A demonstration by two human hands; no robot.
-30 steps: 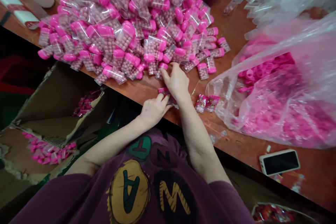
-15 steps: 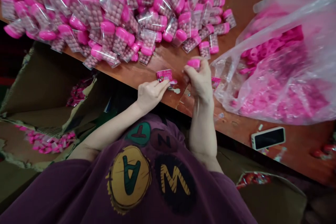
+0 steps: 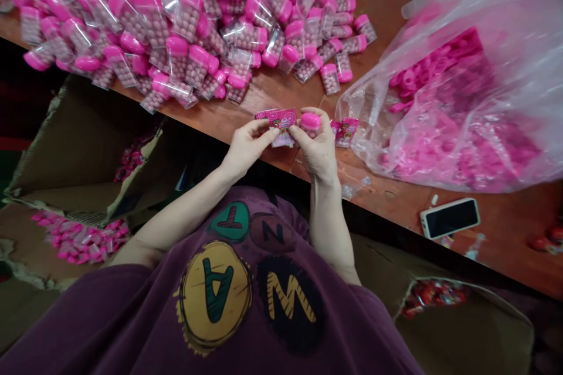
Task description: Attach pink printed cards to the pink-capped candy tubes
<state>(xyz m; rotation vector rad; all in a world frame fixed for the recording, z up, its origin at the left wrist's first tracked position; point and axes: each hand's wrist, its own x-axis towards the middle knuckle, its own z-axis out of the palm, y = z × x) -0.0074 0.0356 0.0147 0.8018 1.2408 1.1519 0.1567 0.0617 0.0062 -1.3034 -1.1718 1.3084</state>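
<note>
My left hand (image 3: 246, 146) pinches a small pink printed label (image 3: 281, 120) above the near edge of the brown table (image 3: 396, 199). My right hand (image 3: 317, 149) is closed on a pink-capped candy bottle (image 3: 310, 121), its cap showing above my fingers and touching the label. The two hands meet just in front of a large heap of bagged pink-capped candy bottles (image 3: 189, 23) filled with small pink balls. A few more pink labels (image 3: 345, 129) lie on the table right of my right hand.
A big clear plastic bag of pink caps (image 3: 457, 105) fills the right side of the table. A phone (image 3: 449, 218) lies near the table's front edge. Below left stands an open cardboard box (image 3: 79, 176) with packed bottles; another box with red packets (image 3: 435, 296) sits at lower right.
My right hand picked a bottle from the heap's edge and drew it back to the left hand. The left hand lifted the label from the table to meet it.
</note>
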